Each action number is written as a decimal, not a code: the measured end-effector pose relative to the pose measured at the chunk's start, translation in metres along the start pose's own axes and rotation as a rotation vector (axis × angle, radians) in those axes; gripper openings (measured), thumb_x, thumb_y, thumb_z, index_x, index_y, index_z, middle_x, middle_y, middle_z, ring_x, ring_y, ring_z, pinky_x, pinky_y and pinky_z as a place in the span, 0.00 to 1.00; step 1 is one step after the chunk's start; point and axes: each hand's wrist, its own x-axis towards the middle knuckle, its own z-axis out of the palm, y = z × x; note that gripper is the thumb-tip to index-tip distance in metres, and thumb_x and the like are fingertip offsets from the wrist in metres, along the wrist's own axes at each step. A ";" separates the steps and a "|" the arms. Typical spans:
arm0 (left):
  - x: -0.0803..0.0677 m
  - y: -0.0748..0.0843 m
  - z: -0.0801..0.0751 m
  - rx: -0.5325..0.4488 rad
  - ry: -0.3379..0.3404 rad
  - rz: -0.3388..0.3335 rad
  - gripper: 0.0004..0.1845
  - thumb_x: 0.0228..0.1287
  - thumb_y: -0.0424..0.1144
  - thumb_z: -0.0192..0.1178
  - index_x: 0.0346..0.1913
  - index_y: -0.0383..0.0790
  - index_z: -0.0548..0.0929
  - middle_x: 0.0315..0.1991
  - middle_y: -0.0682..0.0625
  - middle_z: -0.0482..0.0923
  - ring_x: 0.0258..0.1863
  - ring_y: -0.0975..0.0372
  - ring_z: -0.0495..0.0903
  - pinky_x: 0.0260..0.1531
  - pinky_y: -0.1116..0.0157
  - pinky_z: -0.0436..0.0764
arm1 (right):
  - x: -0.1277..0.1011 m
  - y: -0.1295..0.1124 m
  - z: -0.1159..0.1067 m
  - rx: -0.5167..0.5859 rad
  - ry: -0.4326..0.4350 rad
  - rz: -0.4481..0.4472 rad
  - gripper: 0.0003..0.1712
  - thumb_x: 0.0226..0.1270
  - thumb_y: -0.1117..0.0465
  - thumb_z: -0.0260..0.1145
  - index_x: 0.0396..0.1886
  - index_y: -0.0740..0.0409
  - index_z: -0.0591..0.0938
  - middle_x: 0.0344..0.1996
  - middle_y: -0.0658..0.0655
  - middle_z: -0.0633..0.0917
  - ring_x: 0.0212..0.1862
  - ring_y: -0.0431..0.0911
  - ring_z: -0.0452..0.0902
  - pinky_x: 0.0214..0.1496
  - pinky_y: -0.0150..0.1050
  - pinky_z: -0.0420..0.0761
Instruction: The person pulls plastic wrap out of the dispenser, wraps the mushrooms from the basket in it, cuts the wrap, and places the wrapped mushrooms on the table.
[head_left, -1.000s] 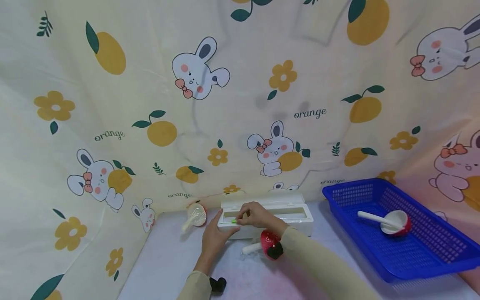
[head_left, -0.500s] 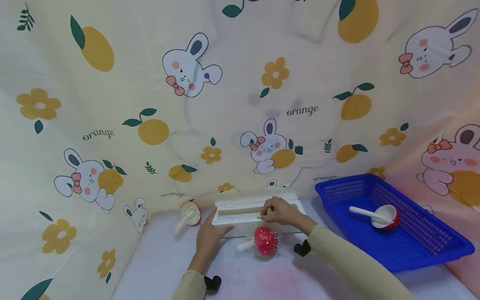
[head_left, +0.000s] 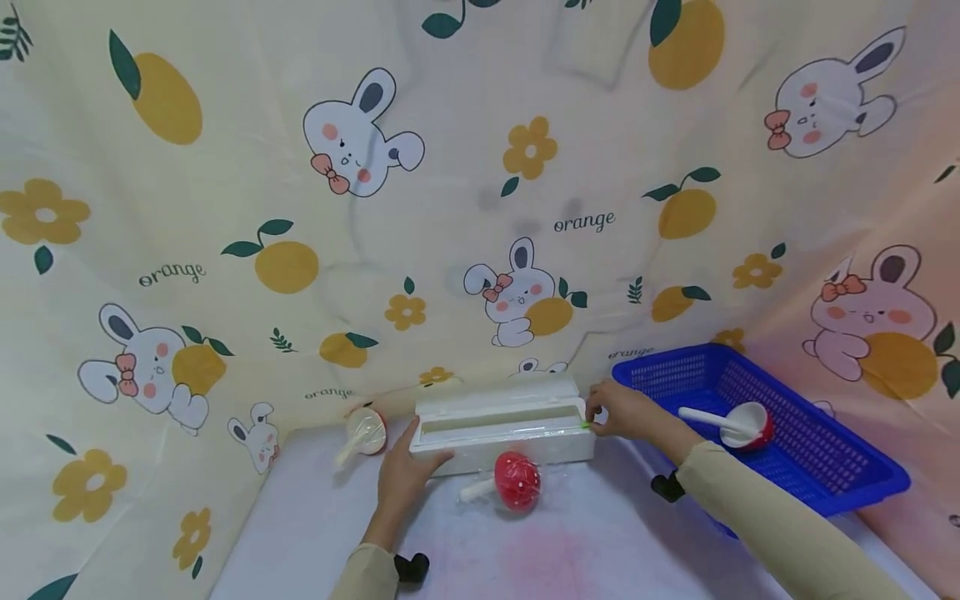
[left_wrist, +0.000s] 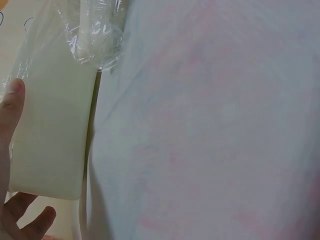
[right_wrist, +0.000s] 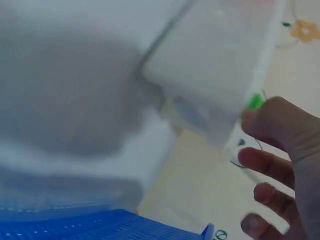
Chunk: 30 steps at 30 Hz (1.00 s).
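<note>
Fingertips of the right hand [head_left: 618,410] pinch a small green slider tab [head_left: 584,426] at the right end of the white cling-film dispenser box [head_left: 501,427]; the right wrist view, though blurred, shows that green tab [right_wrist: 255,101] just against the thumb, the other fingers loosely spread. At about nine o'clock from there, the left hand [head_left: 405,471] presses on the box's left front corner, fingers laid over its edge, thumb [left_wrist: 13,93] flat against the side.

One box stands at the back of the pale table [head_left: 570,550], its lid up and a strip of clear film [head_left: 517,430] stretched along its top. Red mushroom-shaped bowls number three. One, wrapped in film with a white handle poking out, lies at six o'clock from the box, just in front of it [head_left: 516,481]. A second sits at nine o'clock, near the left end, also wrapped [head_left: 365,428]. The third rests unwrapped, with a white spoon [head_left: 712,417] in it, inside the single blue basket [head_left: 847,475] at three o'clock [head_left: 752,425]. Rabbit-and-orange printed cloth [head_left: 300,208] hangs all round behind.
</note>
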 end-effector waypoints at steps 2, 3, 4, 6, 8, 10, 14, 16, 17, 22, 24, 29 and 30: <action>0.000 0.000 0.000 -0.008 -0.008 -0.006 0.57 0.52 0.65 0.81 0.82 0.48 0.69 0.75 0.39 0.74 0.74 0.41 0.72 0.71 0.40 0.71 | -0.002 -0.002 0.000 -0.048 0.015 -0.004 0.09 0.61 0.61 0.81 0.31 0.44 0.88 0.31 0.45 0.82 0.36 0.40 0.71 0.36 0.38 0.76; 0.000 0.000 0.000 -0.015 -0.010 -0.005 0.57 0.53 0.64 0.81 0.82 0.47 0.69 0.76 0.39 0.73 0.74 0.40 0.72 0.71 0.39 0.70 | -0.003 -0.004 0.000 -0.060 0.016 0.008 0.08 0.62 0.61 0.81 0.31 0.44 0.88 0.30 0.46 0.82 0.35 0.40 0.71 0.35 0.37 0.76; 0.000 0.001 0.000 -0.020 -0.015 -0.008 0.57 0.54 0.63 0.81 0.83 0.47 0.68 0.76 0.38 0.73 0.75 0.40 0.71 0.72 0.38 0.68 | -0.003 -0.006 0.001 -0.074 0.017 0.025 0.08 0.63 0.61 0.80 0.32 0.44 0.87 0.30 0.46 0.83 0.34 0.40 0.71 0.34 0.37 0.76; 0.001 0.001 0.000 -0.029 -0.023 -0.008 0.56 0.55 0.61 0.81 0.83 0.46 0.66 0.77 0.37 0.71 0.76 0.40 0.69 0.75 0.37 0.65 | -0.004 -0.011 0.003 -0.093 0.024 0.058 0.08 0.64 0.61 0.80 0.33 0.46 0.87 0.30 0.46 0.83 0.34 0.40 0.72 0.35 0.38 0.77; 0.001 0.002 0.000 -0.029 -0.025 0.008 0.56 0.56 0.59 0.81 0.83 0.43 0.66 0.77 0.35 0.71 0.76 0.39 0.69 0.75 0.37 0.63 | -0.005 -0.017 0.007 -0.113 0.038 0.098 0.08 0.64 0.63 0.79 0.36 0.48 0.87 0.31 0.48 0.84 0.35 0.42 0.74 0.38 0.41 0.79; 0.002 0.003 -0.001 -0.021 -0.030 0.026 0.55 0.57 0.58 0.81 0.83 0.41 0.65 0.77 0.35 0.70 0.76 0.39 0.69 0.75 0.37 0.64 | -0.007 -0.026 0.011 -0.142 0.075 0.106 0.08 0.63 0.63 0.78 0.39 0.51 0.87 0.34 0.51 0.85 0.37 0.46 0.78 0.40 0.46 0.82; 0.001 0.004 0.000 -0.011 -0.014 0.091 0.53 0.57 0.54 0.82 0.80 0.36 0.68 0.74 0.32 0.72 0.73 0.36 0.70 0.72 0.37 0.67 | -0.010 -0.042 0.022 -0.153 0.142 0.106 0.12 0.65 0.56 0.79 0.44 0.52 0.87 0.38 0.54 0.86 0.42 0.52 0.82 0.47 0.54 0.85; -0.001 0.004 0.001 -0.005 0.000 0.133 0.51 0.56 0.52 0.82 0.79 0.36 0.70 0.74 0.31 0.71 0.73 0.35 0.70 0.72 0.36 0.67 | -0.010 -0.049 0.028 -0.145 0.163 0.099 0.15 0.65 0.51 0.81 0.43 0.50 0.86 0.39 0.52 0.85 0.45 0.53 0.82 0.50 0.55 0.84; -0.003 0.003 0.001 -0.002 0.013 0.160 0.50 0.56 0.52 0.82 0.78 0.36 0.71 0.74 0.30 0.71 0.72 0.34 0.70 0.71 0.36 0.67 | -0.010 -0.051 0.031 -0.141 0.173 0.091 0.16 0.64 0.50 0.82 0.42 0.49 0.85 0.39 0.52 0.84 0.45 0.53 0.81 0.51 0.55 0.83; -0.011 0.003 0.002 -0.005 0.090 0.327 0.43 0.55 0.49 0.83 0.72 0.40 0.78 0.72 0.29 0.71 0.70 0.32 0.69 0.66 0.31 0.68 | -0.011 -0.056 0.042 -0.159 0.254 0.047 0.15 0.60 0.57 0.85 0.37 0.47 0.83 0.37 0.50 0.82 0.44 0.50 0.78 0.47 0.51 0.80; -0.013 0.003 0.001 0.004 0.113 0.401 0.41 0.54 0.47 0.84 0.71 0.42 0.80 0.72 0.29 0.70 0.70 0.33 0.69 0.65 0.29 0.67 | -0.011 -0.056 0.044 -0.159 0.292 0.022 0.14 0.60 0.60 0.84 0.35 0.47 0.84 0.37 0.50 0.82 0.42 0.49 0.77 0.46 0.50 0.79; -0.016 0.007 -0.003 0.111 0.153 0.604 0.36 0.51 0.40 0.86 0.65 0.47 0.84 0.73 0.35 0.71 0.70 0.38 0.68 0.68 0.32 0.64 | -0.010 -0.059 0.047 -0.098 0.346 -0.014 0.13 0.61 0.62 0.84 0.32 0.46 0.85 0.37 0.49 0.83 0.42 0.48 0.77 0.46 0.48 0.81; -0.016 0.008 -0.005 0.129 0.163 0.641 0.33 0.51 0.39 0.86 0.62 0.48 0.86 0.73 0.36 0.72 0.70 0.38 0.68 0.68 0.32 0.63 | -0.011 -0.060 0.047 -0.077 0.349 -0.018 0.13 0.61 0.62 0.84 0.32 0.46 0.85 0.37 0.49 0.83 0.43 0.47 0.77 0.46 0.48 0.81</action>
